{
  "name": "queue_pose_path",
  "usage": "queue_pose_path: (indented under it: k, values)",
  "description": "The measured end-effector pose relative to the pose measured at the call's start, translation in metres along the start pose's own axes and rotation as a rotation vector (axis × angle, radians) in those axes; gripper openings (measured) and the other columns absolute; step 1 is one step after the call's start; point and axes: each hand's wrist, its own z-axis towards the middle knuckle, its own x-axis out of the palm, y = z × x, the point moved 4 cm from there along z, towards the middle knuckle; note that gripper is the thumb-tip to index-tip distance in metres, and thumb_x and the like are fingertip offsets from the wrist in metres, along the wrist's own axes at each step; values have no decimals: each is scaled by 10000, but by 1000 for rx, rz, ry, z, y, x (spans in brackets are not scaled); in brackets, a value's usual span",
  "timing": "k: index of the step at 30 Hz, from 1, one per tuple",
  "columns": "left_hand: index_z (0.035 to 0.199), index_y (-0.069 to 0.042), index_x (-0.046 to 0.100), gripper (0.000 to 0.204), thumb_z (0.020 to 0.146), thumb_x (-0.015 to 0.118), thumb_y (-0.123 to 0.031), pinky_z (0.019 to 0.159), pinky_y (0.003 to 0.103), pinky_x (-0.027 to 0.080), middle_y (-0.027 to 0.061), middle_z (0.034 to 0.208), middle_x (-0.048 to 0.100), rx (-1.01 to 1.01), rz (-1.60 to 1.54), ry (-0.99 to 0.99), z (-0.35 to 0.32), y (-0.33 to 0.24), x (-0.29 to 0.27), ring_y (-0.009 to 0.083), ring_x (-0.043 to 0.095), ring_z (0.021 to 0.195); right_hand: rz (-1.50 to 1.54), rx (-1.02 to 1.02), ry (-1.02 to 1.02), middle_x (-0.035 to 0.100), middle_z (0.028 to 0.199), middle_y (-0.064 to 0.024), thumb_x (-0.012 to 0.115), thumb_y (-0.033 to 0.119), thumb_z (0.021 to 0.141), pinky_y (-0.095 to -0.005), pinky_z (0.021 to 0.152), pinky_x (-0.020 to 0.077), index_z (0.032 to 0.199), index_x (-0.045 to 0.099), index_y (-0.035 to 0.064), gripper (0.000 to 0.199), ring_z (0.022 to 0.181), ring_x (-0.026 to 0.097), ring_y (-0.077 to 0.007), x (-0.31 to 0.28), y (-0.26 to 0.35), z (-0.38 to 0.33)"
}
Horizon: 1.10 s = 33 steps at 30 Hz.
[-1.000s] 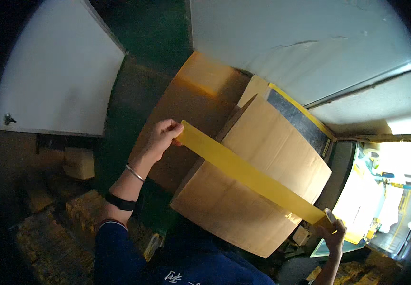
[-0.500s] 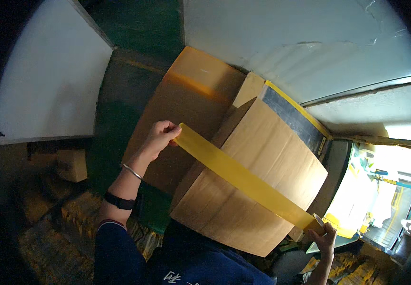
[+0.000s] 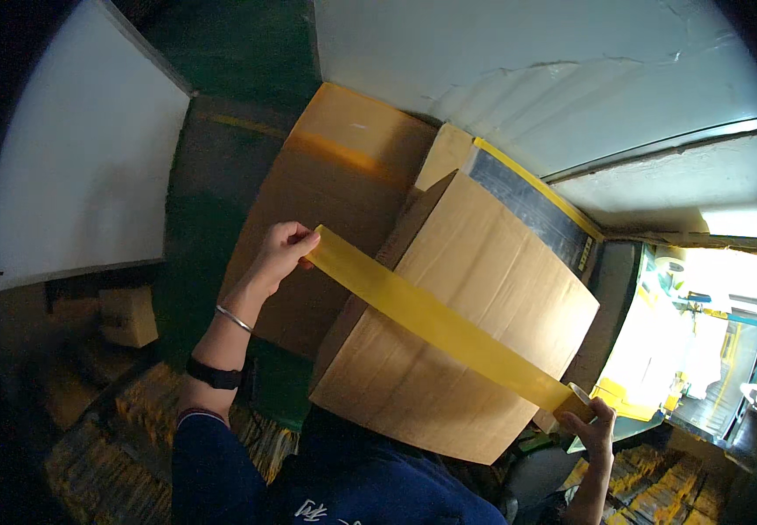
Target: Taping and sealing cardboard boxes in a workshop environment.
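Observation:
A long strip of yellow packing tape (image 3: 431,319) is stretched diagonally over a brown cardboard box (image 3: 492,271). Its free end is pinched between the thumb and fingers of my left hand (image 3: 286,249), beyond the box's left edge. At the lower right, my right hand (image 3: 594,427) grips the tape roll (image 3: 576,402) just past the box's near right corner. The strip looks taut; whether it touches the cardboard I cannot tell. A silver bangle and a black wristband are on my left arm.
Flat brown cardboard (image 3: 308,192) lies left of the box on a green surface (image 3: 203,201). Behind the box is a dark panel with a yellow edge (image 3: 527,188), below a pale wall (image 3: 518,70). A white panel (image 3: 90,157) stands at left, a small carton (image 3: 129,317) below it.
The view has shifted slightly, so the box sits a little further left and up. Both hands still hold the stretched tape; the roll has turned to show more of its side.

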Motion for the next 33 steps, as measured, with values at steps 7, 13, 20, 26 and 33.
queue_pose_path:
  k: [7, 13, 20, 26, 33]
  values:
    - [897, -17, 616, 171, 913, 604, -187, 604, 254, 508, 50, 805, 612, -3, 10, -2, 8, 20, 5, 112, 587, 715, 67, 12, -35, 576, 610, -69, 888, 355, 557, -321, 535, 447, 609, 534, 31, 482, 553, 519, -157, 7, -5, 1]
    - [918, -11, 632, 181, 906, 602, -188, 629, 287, 489, 63, 821, 631, 81, 226, -102, 20, 53, 30, 133, 588, 746, -70, 103, 15, 605, 628, -82, 891, 365, 551, -315, 561, 473, 656, 590, 23, 467, 584, 557, -138, 8, -14, 5]
    - [935, 11, 642, 278, 877, 627, -260, 732, 328, 487, 101, 873, 663, 139, 233, -40, 42, 109, 68, 178, 611, 779, -14, 89, -27, 598, 613, -78, 889, 369, 541, -316, 537, 469, 644, 576, 29, 474, 559, 541, -134, 5, -7, 1]
    - [950, 12, 626, 314, 899, 602, -297, 730, 318, 483, 104, 875, 664, 106, 102, 28, 37, 117, 94, 158, 605, 791, 10, 59, -18, 601, 616, -76, 886, 348, 545, -319, 535, 466, 637, 570, 27, 460, 555, 542, -133, 3, -7, 4]
    - [948, 1, 611, 327, 924, 576, -323, 756, 351, 483, 113, 860, 647, 173, 136, -111, 20, 96, 104, 197, 592, 799, 2, 34, -25, 595, 614, -67, 887, 303, 549, -315, 530, 457, 663, 597, 13, 426, 561, 549, -142, 5, -1, 8]
